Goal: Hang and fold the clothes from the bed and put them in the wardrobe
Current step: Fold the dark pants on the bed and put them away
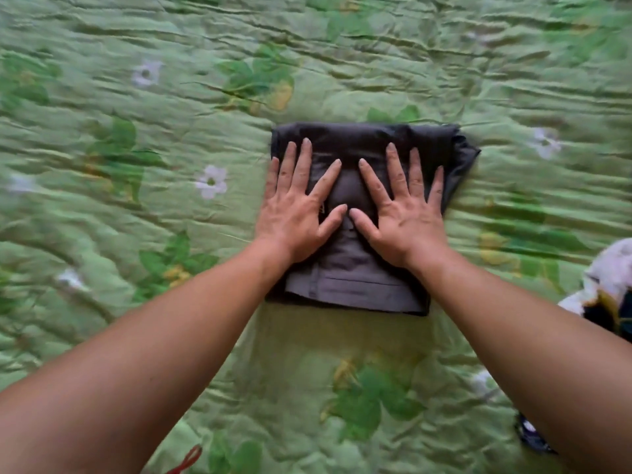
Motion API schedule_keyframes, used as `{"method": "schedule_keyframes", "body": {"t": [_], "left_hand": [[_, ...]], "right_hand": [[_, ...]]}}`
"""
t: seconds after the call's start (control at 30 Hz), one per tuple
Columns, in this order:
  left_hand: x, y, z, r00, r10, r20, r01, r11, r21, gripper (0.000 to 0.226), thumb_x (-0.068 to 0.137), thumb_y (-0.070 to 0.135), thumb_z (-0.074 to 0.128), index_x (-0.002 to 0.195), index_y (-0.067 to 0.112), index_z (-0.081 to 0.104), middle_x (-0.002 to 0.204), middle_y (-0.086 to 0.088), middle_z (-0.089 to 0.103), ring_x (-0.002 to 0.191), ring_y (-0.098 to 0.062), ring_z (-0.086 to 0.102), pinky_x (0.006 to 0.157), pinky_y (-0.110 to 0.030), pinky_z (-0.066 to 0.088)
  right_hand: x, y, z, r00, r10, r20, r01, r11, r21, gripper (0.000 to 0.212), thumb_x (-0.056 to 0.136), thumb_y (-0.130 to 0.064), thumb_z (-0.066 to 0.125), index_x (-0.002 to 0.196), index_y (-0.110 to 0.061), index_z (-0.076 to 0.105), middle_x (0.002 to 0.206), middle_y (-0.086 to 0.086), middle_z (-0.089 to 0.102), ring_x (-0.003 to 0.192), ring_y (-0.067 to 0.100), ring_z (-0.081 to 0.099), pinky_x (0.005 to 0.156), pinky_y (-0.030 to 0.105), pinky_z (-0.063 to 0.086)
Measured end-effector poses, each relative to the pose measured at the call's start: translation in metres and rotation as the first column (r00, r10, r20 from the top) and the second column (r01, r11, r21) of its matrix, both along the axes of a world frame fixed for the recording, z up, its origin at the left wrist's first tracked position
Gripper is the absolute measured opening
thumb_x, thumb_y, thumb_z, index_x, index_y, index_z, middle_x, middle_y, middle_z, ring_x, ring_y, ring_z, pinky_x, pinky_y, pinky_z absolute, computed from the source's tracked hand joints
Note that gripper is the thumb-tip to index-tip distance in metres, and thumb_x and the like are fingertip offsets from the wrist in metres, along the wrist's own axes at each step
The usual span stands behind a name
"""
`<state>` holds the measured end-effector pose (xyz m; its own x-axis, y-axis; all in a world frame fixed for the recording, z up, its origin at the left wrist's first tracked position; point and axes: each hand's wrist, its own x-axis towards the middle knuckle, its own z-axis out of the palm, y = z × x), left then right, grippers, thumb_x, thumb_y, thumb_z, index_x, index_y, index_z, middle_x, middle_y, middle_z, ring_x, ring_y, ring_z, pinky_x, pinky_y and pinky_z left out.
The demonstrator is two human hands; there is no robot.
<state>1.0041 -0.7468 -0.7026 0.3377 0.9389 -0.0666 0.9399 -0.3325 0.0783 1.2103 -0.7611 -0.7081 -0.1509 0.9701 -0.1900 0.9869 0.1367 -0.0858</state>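
A dark grey garment [355, 278], folded into a compact rectangle, lies in the middle of the bed. My left hand [301, 206] presses flat on its left half with the fingers spread. My right hand [403, 210] lies flat on the right half, fingers spread too. The two thumbs nearly meet over the centre of the garment. A loose corner of the fabric sticks out at the upper right.
The bed is covered by a green quilt [171, 131] with a leaf and white flower print. A white and dark patterned cloth [605, 285] lies at the right edge. A dark item [531, 436] peeks out beside my right forearm, and something red [186, 460] shows at the bottom.
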Motion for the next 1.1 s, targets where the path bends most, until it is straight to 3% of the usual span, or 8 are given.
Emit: {"method": "schedule_keyframes", "body": {"t": [0.13, 0.23, 0.43, 0.63, 0.87, 0.93, 1.03, 1.1], "left_hand": [[0.003, 0.003, 0.012, 0.998, 0.021, -0.063, -0.027, 0.995, -0.098, 0.074, 0.09, 0.071, 0.025, 0.157, 0.039, 0.019, 0.167, -0.015, -0.001, 0.154, -0.032, -0.007, 0.122, -0.053, -0.002], [0.008, 0.008, 0.024, 0.995, 0.092, -0.04, -0.094, 0.995, -0.03, 0.069, 0.09, 0.07, 0.025, 0.153, 0.041, 0.03, 0.167, -0.011, 0.006, 0.154, -0.03, -0.005, 0.119, -0.06, -0.006], [0.007, 0.032, 0.014, 0.992, 0.125, -0.028, -0.127, 0.987, -0.1, 0.067, 0.095, 0.065, 0.027, 0.156, 0.045, 0.01, 0.167, -0.005, -0.011, 0.153, -0.026, -0.016, 0.12, -0.059, -0.003], [0.002, -0.024, 0.026, 0.928, 0.298, 0.223, -0.275, 0.953, -0.128, 0.062, 0.098, 0.048, 0.042, 0.156, 0.035, 0.025, 0.166, -0.012, -0.011, 0.153, -0.03, -0.01, 0.123, -0.049, 0.009], [-0.001, -0.071, 0.027, 0.905, 0.39, 0.171, -0.349, 0.909, -0.226, 0.068, 0.097, 0.052, 0.049, 0.157, 0.04, 0.019, 0.163, -0.019, 0.005, 0.151, -0.035, 0.009, 0.123, -0.046, 0.016], [0.003, -0.065, 0.032, 0.848, 0.476, 0.233, -0.427, 0.874, -0.232, 0.069, 0.09, 0.051, 0.059, 0.152, 0.04, 0.032, 0.154, -0.017, 0.023, 0.142, -0.034, 0.026, 0.117, -0.047, 0.026], [-0.005, -0.05, 0.048, 0.641, 0.596, 0.484, -0.423, 0.8, -0.425, 0.059, 0.078, 0.041, 0.072, 0.133, 0.04, 0.054, 0.135, -0.009, 0.039, 0.127, -0.022, 0.041, 0.114, -0.031, 0.031], [-0.014, -0.036, 0.061, 0.481, 0.667, 0.569, -0.338, 0.74, -0.581, 0.046, 0.074, 0.038, 0.072, 0.119, 0.04, 0.061, 0.125, -0.006, 0.051, 0.116, -0.013, 0.051, 0.11, -0.027, 0.038]], "right_hand": [[-0.004, 0.006, 0.015, 0.999, -0.032, -0.03, 0.028, 0.993, -0.118, 0.078, 0.086, -0.079, 0.016, 0.156, -0.048, 0.002, 0.169, -0.001, -0.006, 0.154, 0.03, -0.009, 0.118, 0.066, -0.001], [-0.001, 0.019, 0.033, 0.993, -0.109, -0.048, 0.109, 0.994, 0.0, 0.07, 0.09, -0.07, 0.022, 0.155, -0.045, 0.021, 0.166, 0.003, 0.017, 0.152, 0.03, 0.011, 0.118, 0.064, 0.009], [0.008, 0.039, 0.011, 0.996, -0.089, -0.002, 0.088, 0.995, -0.052, 0.069, 0.094, -0.071, 0.014, 0.157, -0.047, -0.003, 0.169, -0.008, -0.008, 0.154, 0.024, -0.013, 0.115, 0.069, -0.008], [-0.005, -0.019, 0.026, 0.956, -0.18, -0.232, 0.196, 0.979, 0.051, 0.07, 0.097, -0.063, 0.027, 0.159, -0.031, 0.023, 0.169, 0.007, 0.003, 0.155, 0.028, -0.001, 0.119, 0.066, 0.001], [-0.014, -0.064, 0.025, 0.968, -0.164, -0.19, 0.168, 0.986, 0.001, 0.074, 0.093, -0.063, 0.042, 0.158, -0.036, 0.021, 0.169, 0.009, -0.003, 0.155, 0.03, -0.005, 0.122, 0.059, 0.001], [-0.014, -0.057, 0.033, 0.83, -0.329, -0.451, 0.376, 0.926, 0.016, 0.075, 0.088, -0.042, 0.066, 0.155, -0.032, 0.034, 0.167, 0.013, 0.007, 0.153, 0.034, 0.008, 0.124, 0.05, 0.01], [0.0, -0.047, 0.051, 0.383, -0.573, -0.724, 0.677, 0.708, -0.203, 0.061, 0.078, -0.014, 0.077, 0.135, -0.029, 0.06, 0.15, 0.016, 0.034, 0.137, 0.026, 0.036, 0.118, 0.033, 0.029], [0.013, -0.036, 0.061, 0.093, -0.667, -0.739, 0.653, 0.601, -0.46, 0.045, 0.072, -0.016, 0.074, 0.115, -0.027, 0.068, 0.124, 0.014, 0.057, 0.106, 0.023, 0.055, 0.095, 0.035, 0.047]]}}
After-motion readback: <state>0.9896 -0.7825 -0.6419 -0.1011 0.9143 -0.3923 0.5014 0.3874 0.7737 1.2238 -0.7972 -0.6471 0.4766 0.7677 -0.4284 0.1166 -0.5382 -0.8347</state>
